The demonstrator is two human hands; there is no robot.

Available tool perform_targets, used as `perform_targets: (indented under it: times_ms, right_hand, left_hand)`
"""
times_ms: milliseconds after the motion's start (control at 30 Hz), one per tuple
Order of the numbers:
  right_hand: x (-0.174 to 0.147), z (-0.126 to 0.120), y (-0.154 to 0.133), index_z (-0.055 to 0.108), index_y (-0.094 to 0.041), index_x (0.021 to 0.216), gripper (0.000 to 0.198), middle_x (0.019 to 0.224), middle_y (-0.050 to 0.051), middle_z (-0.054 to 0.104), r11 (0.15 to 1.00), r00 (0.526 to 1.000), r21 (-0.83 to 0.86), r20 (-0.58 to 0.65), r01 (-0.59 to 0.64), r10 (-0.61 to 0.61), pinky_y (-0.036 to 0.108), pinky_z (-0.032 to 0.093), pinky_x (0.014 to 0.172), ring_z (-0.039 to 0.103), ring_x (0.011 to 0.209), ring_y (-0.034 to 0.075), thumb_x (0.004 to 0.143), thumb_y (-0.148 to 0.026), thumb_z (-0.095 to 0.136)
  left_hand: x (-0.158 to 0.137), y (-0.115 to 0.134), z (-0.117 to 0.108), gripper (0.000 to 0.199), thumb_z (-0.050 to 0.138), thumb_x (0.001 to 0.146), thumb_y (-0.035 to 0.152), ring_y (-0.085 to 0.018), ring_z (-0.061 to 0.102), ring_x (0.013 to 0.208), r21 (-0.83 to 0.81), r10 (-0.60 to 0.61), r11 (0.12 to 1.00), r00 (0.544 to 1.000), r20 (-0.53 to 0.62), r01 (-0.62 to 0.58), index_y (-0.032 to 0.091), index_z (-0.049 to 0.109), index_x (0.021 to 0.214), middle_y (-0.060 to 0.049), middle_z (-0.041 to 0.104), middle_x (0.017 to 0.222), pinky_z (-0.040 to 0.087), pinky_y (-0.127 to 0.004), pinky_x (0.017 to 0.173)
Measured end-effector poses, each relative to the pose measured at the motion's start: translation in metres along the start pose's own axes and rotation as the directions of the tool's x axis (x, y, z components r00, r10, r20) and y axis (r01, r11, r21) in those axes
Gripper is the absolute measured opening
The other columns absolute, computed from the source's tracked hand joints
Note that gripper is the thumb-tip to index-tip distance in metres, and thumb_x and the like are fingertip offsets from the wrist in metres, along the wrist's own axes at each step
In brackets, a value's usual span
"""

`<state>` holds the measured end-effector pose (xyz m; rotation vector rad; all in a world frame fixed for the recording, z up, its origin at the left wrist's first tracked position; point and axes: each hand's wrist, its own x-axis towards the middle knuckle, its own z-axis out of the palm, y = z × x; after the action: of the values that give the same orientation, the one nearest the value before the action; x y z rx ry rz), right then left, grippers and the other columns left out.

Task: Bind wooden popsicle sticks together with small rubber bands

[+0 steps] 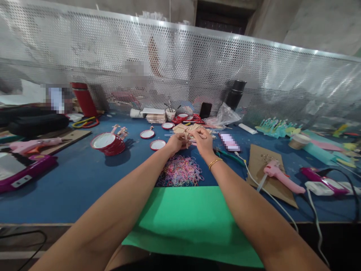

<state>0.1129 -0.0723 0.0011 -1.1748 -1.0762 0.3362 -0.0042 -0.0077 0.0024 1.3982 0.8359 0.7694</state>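
My left hand [176,142] and my right hand [204,140] are close together above the table. Between their fingertips is a pair of crossed flat wooden sticks [186,137]. Fingers of my left hand are closed on the sticks from the left. My right hand pinches at the crossing from the right; any small band in its fingers is too small to make out. A heap of colourful small rubber bands [182,171] lies just below my hands. More flat wooden sticks [180,128] lie in a pile behind them. A green sheet [194,214] spreads in front of me.
Red-rimmed round pieces [108,144] are stacked at left, and several lie singly. At right are a phone [229,142], pliers [232,157], and a pink glue gun [282,177] on cardboard [261,156] with trailing cables. A perforated metal screen [214,67] stands behind the table.
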Motion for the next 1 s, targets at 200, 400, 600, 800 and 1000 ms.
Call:
perform_targets:
  times_ms: [200, 400, 600, 800, 1000]
  right_hand:
    - [0.0005, -0.0009, 0.0008, 0.062, -0.02, 0.074, 0.028, 0.073, 0.0, 0.067, 1.0, 1.0, 0.017, -0.016, -0.005, 0.005, 0.025, 0.048, 0.064, 0.059, 0.069, 0.014, 0.075, -0.048, 0.059]
    - [0.0018, -0.0009, 0.0046, 0.062, -0.02, 0.071, 0.026, 0.072, 0.0, 0.067, 0.999, 0.999, -0.011, -0.009, 0.048, -0.048, 0.026, 0.049, 0.07, 0.059, 0.071, 0.015, 0.076, -0.045, 0.058]
    - [0.0019, 0.0, 0.0047, 0.062, -0.021, 0.073, 0.029, 0.073, 0.0, 0.068, 1.0, 1.0, 0.012, -0.011, 0.006, -0.006, 0.026, 0.049, 0.066, 0.06, 0.07, 0.015, 0.075, -0.05, 0.059]
    - [0.003, 0.0008, 0.0075, 0.063, -0.021, 0.076, 0.029, 0.071, 0.001, 0.067, 1.0, 1.0, -0.009, -0.01, -0.002, 0.001, 0.027, 0.049, 0.064, 0.061, 0.07, 0.016, 0.075, -0.05, 0.056]
    - [0.0025, 0.0012, 0.0052, 0.061, -0.021, 0.075, 0.027, 0.073, 0.0, 0.068, 1.0, 1.0, 0.005, 0.022, -0.016, 0.015, 0.026, 0.049, 0.062, 0.062, 0.07, 0.016, 0.076, -0.048, 0.058]
  left_hand:
    - [0.0012, -0.0012, -0.0006, 0.012, 0.069, 0.073, 0.009, -0.015, 0.068, 0.069, -0.024, 0.001, 1.0, 1.0, 0.001, -0.001, 0.014, 0.065, 0.084, -0.005, 0.071, 0.072, 0.055, -0.027, 0.068]
    - [-0.0008, 0.0015, 0.0006, 0.011, 0.067, 0.075, 0.008, -0.013, 0.067, 0.064, -0.012, -0.003, 1.0, 1.0, -0.006, 0.003, 0.013, 0.064, 0.084, -0.004, 0.07, 0.069, 0.054, -0.024, 0.065]
    - [0.001, 0.0001, 0.0002, 0.013, 0.069, 0.073, 0.009, -0.014, 0.068, 0.067, -0.02, -0.001, 1.0, 1.0, -0.001, 0.001, 0.013, 0.065, 0.085, -0.004, 0.07, 0.07, 0.055, -0.026, 0.067]
    - [0.0032, -0.0014, -0.0009, 0.015, 0.073, 0.071, 0.01, -0.014, 0.067, 0.065, -0.031, -0.003, 1.0, 1.0, -0.006, 0.003, 0.014, 0.065, 0.084, -0.004, 0.069, 0.069, 0.055, -0.028, 0.068]
    - [0.0015, 0.0008, 0.0009, 0.013, 0.066, 0.074, 0.004, -0.01, 0.064, 0.057, -0.053, -0.011, 0.999, 1.0, -0.016, 0.01, 0.013, 0.063, 0.083, -0.001, 0.066, 0.062, 0.053, -0.021, 0.059]
